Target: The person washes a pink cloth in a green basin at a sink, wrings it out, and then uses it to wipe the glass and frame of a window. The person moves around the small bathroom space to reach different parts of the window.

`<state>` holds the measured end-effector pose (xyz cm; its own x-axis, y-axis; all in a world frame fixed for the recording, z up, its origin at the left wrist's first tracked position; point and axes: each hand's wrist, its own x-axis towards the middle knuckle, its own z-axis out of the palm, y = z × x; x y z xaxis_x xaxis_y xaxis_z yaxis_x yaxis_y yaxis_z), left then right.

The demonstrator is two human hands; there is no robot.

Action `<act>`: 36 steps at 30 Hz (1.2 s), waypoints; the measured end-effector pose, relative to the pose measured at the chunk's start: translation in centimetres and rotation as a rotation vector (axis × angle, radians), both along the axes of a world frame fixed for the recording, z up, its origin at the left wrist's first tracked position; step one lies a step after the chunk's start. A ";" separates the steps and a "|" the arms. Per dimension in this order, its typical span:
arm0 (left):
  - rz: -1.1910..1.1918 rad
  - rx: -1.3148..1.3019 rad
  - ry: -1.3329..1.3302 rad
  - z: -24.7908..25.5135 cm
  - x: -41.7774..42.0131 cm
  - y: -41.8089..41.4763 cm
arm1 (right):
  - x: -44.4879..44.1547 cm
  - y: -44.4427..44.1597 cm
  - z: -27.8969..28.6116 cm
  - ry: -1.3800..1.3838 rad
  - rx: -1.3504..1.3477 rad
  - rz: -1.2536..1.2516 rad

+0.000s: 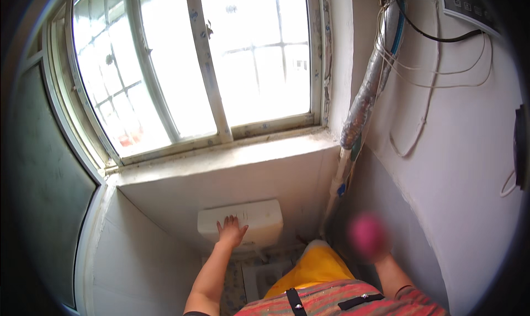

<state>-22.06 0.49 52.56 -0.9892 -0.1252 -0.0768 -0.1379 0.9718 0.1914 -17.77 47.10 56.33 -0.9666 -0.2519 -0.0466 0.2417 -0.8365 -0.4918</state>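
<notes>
My left hand [232, 232] lies on the front of a white plastic toilet cistern [265, 218], with its fingers spread and nothing in them. The cistern is mounted low on the wall under the window. At the lower right, my right hand [381, 256] is at a round pink object [367, 235]. This object is too blurred to name, and it hides most of the fingers. Below the cistern, part of a pale squat toilet pan [263, 274] shows on the patterned floor, partly covered by my yellow trousers [314, 266].
A sliding window [223, 67] with bars outside stands above a dusty sill [232, 154]. Foil-wrapped pipes [364, 96] run down the right corner, with loose cables [439, 72] hanging beside them. A dark-framed door panel [49, 183] is on the left.
</notes>
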 end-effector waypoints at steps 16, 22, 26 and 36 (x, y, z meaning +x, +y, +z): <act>-0.480 -0.492 0.933 29.6 -26.1 8.1 | -3.7 1.5 5.4 0.086 -0.004 0.150; -0.376 -0.634 0.830 31.8 -29.5 6.6 | -4.8 2.4 5.1 0.141 0.015 0.217; -0.365 -0.696 0.821 31.9 -29.6 5.9 | -5.4 2.2 5.8 0.157 0.056 0.258; -0.281 -0.723 0.720 31.9 -28.6 4.7 | -5.2 2.3 6.5 0.155 0.095 0.286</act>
